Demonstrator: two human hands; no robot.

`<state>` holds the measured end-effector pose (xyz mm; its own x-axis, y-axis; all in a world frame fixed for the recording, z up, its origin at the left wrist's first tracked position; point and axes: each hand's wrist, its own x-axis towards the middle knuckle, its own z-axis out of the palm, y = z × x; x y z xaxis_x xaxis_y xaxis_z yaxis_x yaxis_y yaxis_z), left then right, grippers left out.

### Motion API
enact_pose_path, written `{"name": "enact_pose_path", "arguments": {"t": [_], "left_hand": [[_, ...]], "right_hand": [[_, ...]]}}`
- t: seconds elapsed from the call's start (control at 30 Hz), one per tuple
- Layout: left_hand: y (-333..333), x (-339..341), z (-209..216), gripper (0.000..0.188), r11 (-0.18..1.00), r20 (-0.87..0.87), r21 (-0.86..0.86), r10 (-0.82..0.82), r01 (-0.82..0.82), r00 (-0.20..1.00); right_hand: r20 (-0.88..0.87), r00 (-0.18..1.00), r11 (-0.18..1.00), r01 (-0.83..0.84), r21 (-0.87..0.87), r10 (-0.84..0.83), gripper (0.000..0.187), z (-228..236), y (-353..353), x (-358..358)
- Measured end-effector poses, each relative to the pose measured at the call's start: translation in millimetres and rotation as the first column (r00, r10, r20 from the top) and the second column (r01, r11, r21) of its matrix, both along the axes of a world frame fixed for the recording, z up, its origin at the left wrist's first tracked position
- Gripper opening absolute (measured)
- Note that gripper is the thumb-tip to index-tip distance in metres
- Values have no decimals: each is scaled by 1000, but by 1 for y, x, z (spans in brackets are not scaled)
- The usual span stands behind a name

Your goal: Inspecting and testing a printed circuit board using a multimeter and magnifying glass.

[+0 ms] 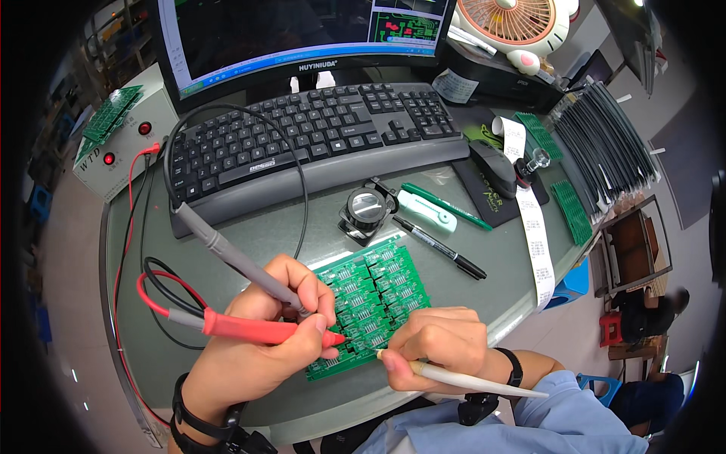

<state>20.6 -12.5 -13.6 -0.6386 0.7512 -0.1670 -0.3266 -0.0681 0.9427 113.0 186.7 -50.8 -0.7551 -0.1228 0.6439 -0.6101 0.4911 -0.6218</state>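
Observation:
A green circuit board panel (401, 274), divided into repeated small boards, lies on the desk between my hands. My left hand (249, 371) is closed around two test probes. One is a red probe (253, 330), its tip over the lower part of the panel; the other is a grey pen-shaped probe (238, 259), slanting up to the left with a black cable. My right hand (450, 340) pinches a white tapered tool (473, 383) whose thin tip points at the panel near the red probe. Whether the tips touch the board I cannot tell.
Beyond the panel are a loupe (366, 209), a mint highlighter (426, 211), a green pen (446, 206) and a black marker (441, 247). A keyboard (310, 132) and monitor (302, 30) stand behind. Probe leads run to a white box (125, 155); a paper strip (535, 250) hangs at right.

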Motion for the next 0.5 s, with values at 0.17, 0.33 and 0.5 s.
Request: {"name": "enact_pose_path", "arguments": {"t": [0.17,0.33,0.5], "left_hand": [[0,1,1,18,1000,-3,-2,0,0,1000],[1,1,1,18,1000,-3,-7,9,-9,1000],[1,1,2,18,1000,-15,-24,18,-19,1000]], "right_hand": [[-8,1000,1000,0,-20,0,25,1,-1,0],[-8,1000,1000,5,-21,-5,25,0,-1,0],[0,1000,1000,1,-16,-1,26,0,-1,0]]}}
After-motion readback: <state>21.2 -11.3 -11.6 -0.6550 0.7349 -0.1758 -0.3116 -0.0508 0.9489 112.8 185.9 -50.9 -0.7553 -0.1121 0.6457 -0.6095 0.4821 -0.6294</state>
